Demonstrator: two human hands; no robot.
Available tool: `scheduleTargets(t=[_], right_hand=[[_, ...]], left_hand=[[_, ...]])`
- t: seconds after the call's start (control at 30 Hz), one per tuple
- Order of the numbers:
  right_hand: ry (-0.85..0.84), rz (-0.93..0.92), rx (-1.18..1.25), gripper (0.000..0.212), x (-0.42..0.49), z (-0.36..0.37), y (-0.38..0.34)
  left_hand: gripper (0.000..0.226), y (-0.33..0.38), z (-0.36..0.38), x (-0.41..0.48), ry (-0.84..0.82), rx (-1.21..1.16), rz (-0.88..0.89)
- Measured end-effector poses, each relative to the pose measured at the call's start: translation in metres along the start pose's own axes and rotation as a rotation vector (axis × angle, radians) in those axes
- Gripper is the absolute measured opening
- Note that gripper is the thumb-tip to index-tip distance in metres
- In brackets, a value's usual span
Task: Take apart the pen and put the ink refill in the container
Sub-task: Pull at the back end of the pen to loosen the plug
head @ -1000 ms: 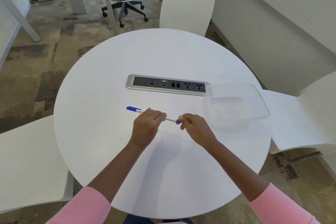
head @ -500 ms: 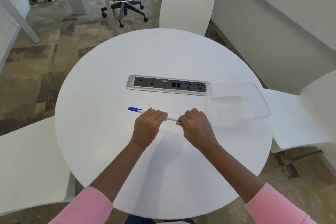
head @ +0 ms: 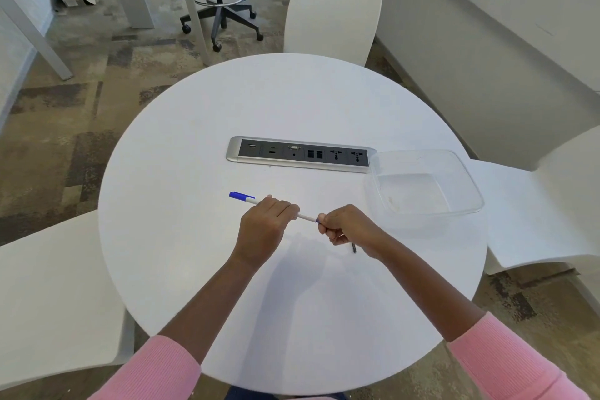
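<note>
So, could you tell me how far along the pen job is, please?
Nothing looks finished: the container holds no refill. In hand: the left hand grips the pen barrel while the right hand grips its end piece. Left: pulling the refill out and dropping it in the container.

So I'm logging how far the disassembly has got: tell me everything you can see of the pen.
The pen has a slim white barrel, plastic by its look, with a blue clipped cap on its left end and a bit of blue at the other. It looks to be in one piece, held roughly level over the white table. The left hand grips its middle, and the right hand grips the blue right end. That hand hides the tip.
</note>
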State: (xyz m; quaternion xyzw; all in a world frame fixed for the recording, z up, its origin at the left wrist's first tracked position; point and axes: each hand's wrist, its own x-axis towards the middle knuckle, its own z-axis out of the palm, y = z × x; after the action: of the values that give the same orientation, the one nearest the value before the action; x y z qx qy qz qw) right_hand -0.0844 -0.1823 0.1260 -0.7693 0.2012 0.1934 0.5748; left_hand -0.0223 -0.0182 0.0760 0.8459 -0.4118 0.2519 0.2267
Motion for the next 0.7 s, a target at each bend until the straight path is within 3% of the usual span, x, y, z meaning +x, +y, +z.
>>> scheduleTargets(t=[0.07, 0.17, 0.27, 0.37, 0.5, 0.7], right_hand=[[-0.01, -0.002, 0.016, 0.038, 0.0, -0.001, 0.001], [0.119, -0.073, -0.162, 0.032, 0.0, 0.004, 0.005], [0.323, -0.27, -0.391, 0.015, -0.001, 0.009, 0.013], [0.436, -0.448, -0.632, 0.021, -0.004, 0.012, 0.019], [0.539, -0.607, -0.845, 0.013, -0.008, 0.016, 0.016], [0.594, -0.66, -0.893, 0.011, -0.008, 0.017, 0.012]], left_hand=[[0.019, 0.0, -0.001, 0.001, -0.014, -0.005, -0.009], [0.021, 0.0, -0.004, 0.004, -0.04, -0.004, -0.018], [0.021, -0.001, -0.006, 0.003, -0.043, 0.011, -0.02], [0.021, -0.001, -0.005, 0.001, -0.045, 0.017, -0.018], [0.02, 0.0, -0.005, 0.002, -0.036, 0.026, -0.019], [0.019, 0.0, -0.005, 0.002, -0.032, 0.024, -0.022]])
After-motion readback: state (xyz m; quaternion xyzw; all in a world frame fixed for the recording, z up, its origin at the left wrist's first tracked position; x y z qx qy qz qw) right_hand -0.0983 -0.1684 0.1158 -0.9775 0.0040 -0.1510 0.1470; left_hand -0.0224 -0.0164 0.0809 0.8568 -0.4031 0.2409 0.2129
